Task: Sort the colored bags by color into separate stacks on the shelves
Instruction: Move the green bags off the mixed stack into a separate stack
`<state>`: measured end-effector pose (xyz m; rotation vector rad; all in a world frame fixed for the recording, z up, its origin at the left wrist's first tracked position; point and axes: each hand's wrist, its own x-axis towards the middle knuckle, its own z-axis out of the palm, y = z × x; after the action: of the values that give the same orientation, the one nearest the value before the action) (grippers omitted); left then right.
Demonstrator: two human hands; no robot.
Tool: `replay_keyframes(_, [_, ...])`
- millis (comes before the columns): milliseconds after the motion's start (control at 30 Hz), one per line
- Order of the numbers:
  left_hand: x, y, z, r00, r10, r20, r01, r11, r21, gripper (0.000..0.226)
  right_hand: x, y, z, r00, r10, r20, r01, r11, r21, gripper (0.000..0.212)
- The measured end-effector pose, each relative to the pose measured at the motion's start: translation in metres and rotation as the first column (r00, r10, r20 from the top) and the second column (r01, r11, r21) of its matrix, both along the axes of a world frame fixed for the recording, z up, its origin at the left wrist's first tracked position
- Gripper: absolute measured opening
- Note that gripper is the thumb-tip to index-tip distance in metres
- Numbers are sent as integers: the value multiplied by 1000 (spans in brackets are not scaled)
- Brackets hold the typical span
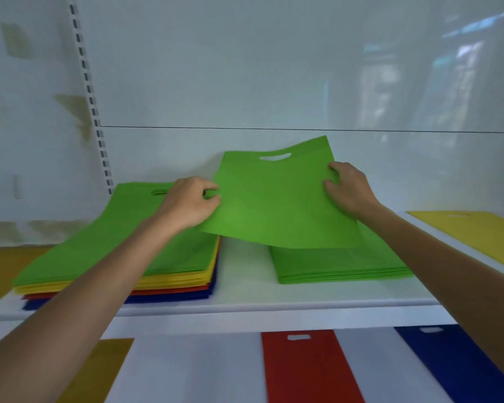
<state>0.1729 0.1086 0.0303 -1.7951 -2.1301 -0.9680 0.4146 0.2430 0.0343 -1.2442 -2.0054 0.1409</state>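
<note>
On a white shelf (245,274), a mixed stack (85,242) of green, yellow, red and blue bags lies at left; beside it the left hand (189,202) pinches one edge of a green bag (274,205), the right hand (348,189) curls its fingers over the other, holding it tilted above the green stack (341,266)

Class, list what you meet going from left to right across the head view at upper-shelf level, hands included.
Mixed stack topped with green → left hand → held green bag → right hand → yellow bag. The all-green stack lies under the held bag, so it is left out.
</note>
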Motion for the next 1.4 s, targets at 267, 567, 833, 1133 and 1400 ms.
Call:
replay_keyframes(267, [88, 41, -21, 1000, 16, 1, -16, 998, -55, 35, 88, 35, -14, 992, -11, 123, 27, 992, -126, 39])
replay_keyframes(567, [122, 58, -75, 994, 111, 4, -107, 966, -236, 32, 115, 77, -71, 956, 117, 269, -20, 941, -336, 40])
replay_keyframes(833, [122, 67, -86, 981, 183, 58, -162, 952, -261, 32, 114, 93, -85, 931, 127, 343, 26, 912, -410, 40])
replay_keyframes(1133, [107, 67, -68, 981, 175, 82, -154, 963, -223, 33, 111, 88, -80, 981, 75, 177, -13, 944, -329, 41])
replay_keyframes(1400, [37, 33, -12, 975, 181, 126, -180, 984, -18, 24, 55, 60, -40, 997, 83, 4, -82, 993, -81, 39])
